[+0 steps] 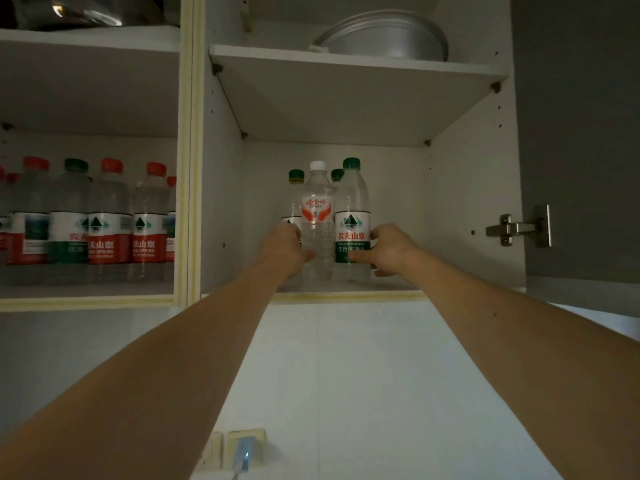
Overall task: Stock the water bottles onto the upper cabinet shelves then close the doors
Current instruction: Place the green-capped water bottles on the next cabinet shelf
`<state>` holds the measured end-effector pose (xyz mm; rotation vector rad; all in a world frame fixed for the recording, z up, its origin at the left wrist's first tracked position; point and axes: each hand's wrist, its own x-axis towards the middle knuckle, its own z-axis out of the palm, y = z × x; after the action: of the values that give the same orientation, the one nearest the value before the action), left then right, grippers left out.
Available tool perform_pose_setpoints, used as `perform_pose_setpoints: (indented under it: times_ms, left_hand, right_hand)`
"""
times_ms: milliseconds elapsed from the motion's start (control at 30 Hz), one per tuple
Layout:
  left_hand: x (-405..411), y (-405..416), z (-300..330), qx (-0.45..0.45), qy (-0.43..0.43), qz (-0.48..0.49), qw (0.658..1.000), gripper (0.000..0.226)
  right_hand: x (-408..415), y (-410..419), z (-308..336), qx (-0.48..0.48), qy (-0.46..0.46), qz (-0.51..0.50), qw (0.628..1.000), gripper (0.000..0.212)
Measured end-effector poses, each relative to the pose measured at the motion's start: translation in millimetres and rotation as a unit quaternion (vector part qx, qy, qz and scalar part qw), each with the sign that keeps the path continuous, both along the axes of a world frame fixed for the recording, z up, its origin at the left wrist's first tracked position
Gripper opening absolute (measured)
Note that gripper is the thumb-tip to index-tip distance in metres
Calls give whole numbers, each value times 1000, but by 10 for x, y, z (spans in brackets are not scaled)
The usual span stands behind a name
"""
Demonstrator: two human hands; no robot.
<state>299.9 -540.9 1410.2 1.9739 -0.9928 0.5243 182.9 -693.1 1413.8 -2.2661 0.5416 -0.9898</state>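
Both my arms reach up into the right cabinet bay. My left hand grips a clear white-capped bottle with a red-and-white label, standing on the lower shelf. Beside it, my right hand grips a green-capped bottle with a green-and-white label. Two more green-capped bottles stand behind, mostly hidden. The left bay holds a row of several red- and green-capped bottles.
A metal basin lies on the upper right shelf. The right cabinet door stands open, its hinge showing. Metal cookware sits on the upper left shelf. A wall socket with a plug is below on the white wall.
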Motion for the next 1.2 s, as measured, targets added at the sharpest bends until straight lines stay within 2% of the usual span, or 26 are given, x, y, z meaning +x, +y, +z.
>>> perform_pose_setpoints:
  times_ms: [33, 100, 167, 200, 267, 400, 600, 767, 933, 1067, 1133, 1200]
  left_hand:
    - [-30, 46, 10, -17, 7, -12, 1000, 30]
    - [-114, 166, 16, -64, 18, -51, 996, 28]
    - [-238, 328, -24, -108, -2, -87, 990, 15]
    - [-310, 428, -64, -132, -19, -101, 986, 5]
    - [-435, 653, -196, -176, -58, -118, 976, 14]
    - [-540, 1137, -648, -204, -70, -145, 966, 23]
    - [-346, 1576, -1751, -128, 60, -136, 981, 31]
    - [-190, 1814, -2876, -2, 176, -118, 977, 32]
    - [-102, 2047, -3897, 164, 248, -95, 950, 25]
    - [-50, 2194, -4530, 277, 278, -66, 917, 28]
    - [-24, 2265, -4810, 322, 286, -50, 901, 31]
    - [-25, 2309, -5057, 352, 300, -57, 885, 34]
  right_hand:
    - [-32, 35, -9, -27, -4, -29, 999, 45]
    - [-92, 139, -51, -82, -70, -88, 990, 47]
    - [-176, 312, -155, -118, -171, -102, 973, 34]
    - [-232, 426, -243, -129, -214, -90, 964, 24]
    - [-350, 676, -491, -146, -262, -46, 953, 9]
    - [-541, 1179, -1162, -116, -269, 24, 956, 10]
    - [-581, 1733, -2541, 61, -128, 27, 990, 14]
    - [-529, 2102, -3628, 151, 24, 13, 988, 12]
    - [-501, 2264, -4401, 171, 134, 12, 976, 11]
    - [-495, 2270, -4924, 184, 229, 15, 956, 9]
    - [-471, 2252, -5181, 195, 281, 20, 939, 17]
    - [-438, 2247, -5399, 205, 317, 26, 926, 33]
